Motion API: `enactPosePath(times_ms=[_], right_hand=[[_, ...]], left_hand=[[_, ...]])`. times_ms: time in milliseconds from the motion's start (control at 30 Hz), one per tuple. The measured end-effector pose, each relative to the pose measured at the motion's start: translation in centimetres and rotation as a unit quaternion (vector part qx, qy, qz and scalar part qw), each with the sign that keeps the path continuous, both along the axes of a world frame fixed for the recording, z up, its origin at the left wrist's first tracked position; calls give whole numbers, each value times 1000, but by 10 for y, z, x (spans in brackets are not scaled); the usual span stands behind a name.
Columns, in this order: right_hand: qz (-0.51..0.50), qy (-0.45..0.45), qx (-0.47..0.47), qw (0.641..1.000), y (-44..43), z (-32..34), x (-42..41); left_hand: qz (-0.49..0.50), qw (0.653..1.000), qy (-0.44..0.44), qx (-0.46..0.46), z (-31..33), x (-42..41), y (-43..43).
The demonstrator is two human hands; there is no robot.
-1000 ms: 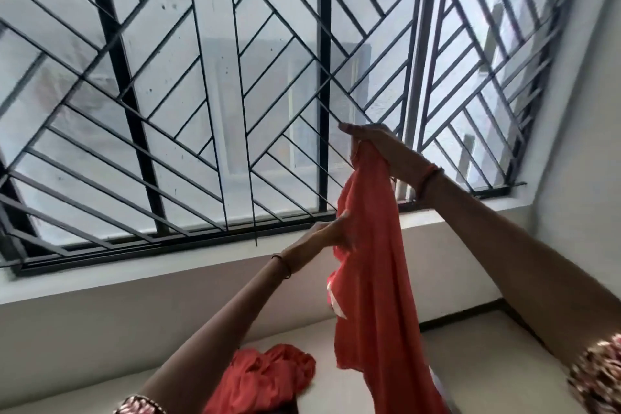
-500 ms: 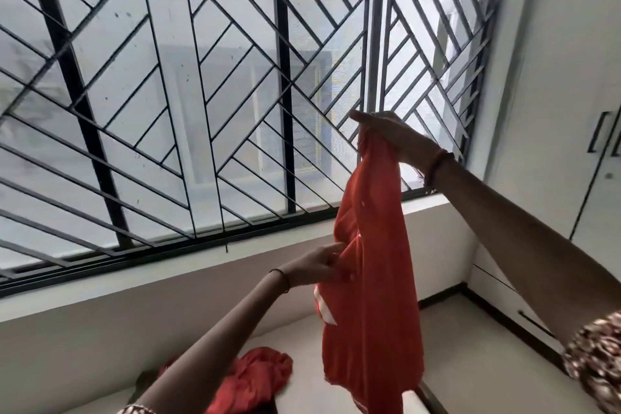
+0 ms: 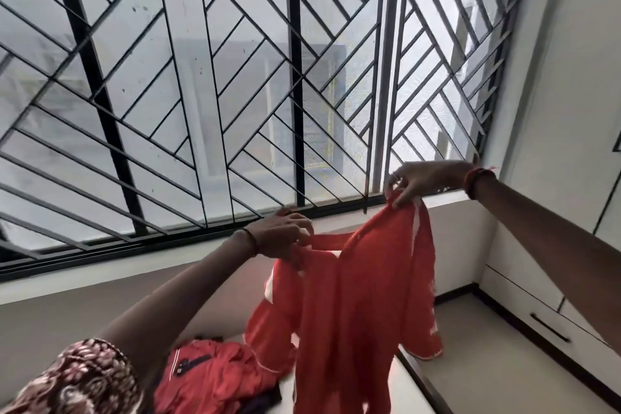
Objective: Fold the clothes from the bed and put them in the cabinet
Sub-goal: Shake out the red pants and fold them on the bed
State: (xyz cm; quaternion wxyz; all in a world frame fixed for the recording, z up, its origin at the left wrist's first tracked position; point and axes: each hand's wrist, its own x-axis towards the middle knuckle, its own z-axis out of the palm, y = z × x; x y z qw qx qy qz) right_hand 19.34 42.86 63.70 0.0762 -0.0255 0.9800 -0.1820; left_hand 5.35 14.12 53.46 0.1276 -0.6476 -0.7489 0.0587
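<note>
I held the red garment up in front of the window grille so it could hang and show its shape before the first fold. My right hand pinched one top corner between thumb and fingertips, and my left hand, lower, had its fingers curled round the opposite shoulder. The cloth looked thin and limp, with pale trim along the seams, and it draped in long soft creases. Below it, near the bed's left edge, a crumpled red pile waited. The white cabinet stood to my right, its drawers closed.
</note>
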Motion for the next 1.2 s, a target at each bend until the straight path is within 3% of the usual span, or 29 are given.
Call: enactPosePath(times_ms=[100,233,400,500,600,733,867,1000,1200], right_hand=[[10,10,-2,1000,4,-13,-4],[17,2,-31,999,8,-31,-10],[34,2,-132,991,7,-55,-15],[39,24,-185,982,1,-77,-16],[8,48,-257,965,-8,-97,-19],[-85,43,-360,928,-22,-118,-24],[-78,-5,-474,877,-29,-126,-27],[-48,-1,-443,895,-31,-131,-29],[-33,103,-392,913,-38,-122,-31]], left_hand=[[45,998,16,-43,17,-1,-3],[71,995,-38,-60,28,-2,-7],[84,985,-148,19,33,-8,-17],[85,959,-255,89,29,-6,-19],[93,919,-344,169,23,-6,-15],[114,877,-420,203,18,-9,-9],[136,874,-416,212,12,-18,-7],[134,877,-412,207,5,-26,-4],[133,856,-444,229,3,-22,5]])
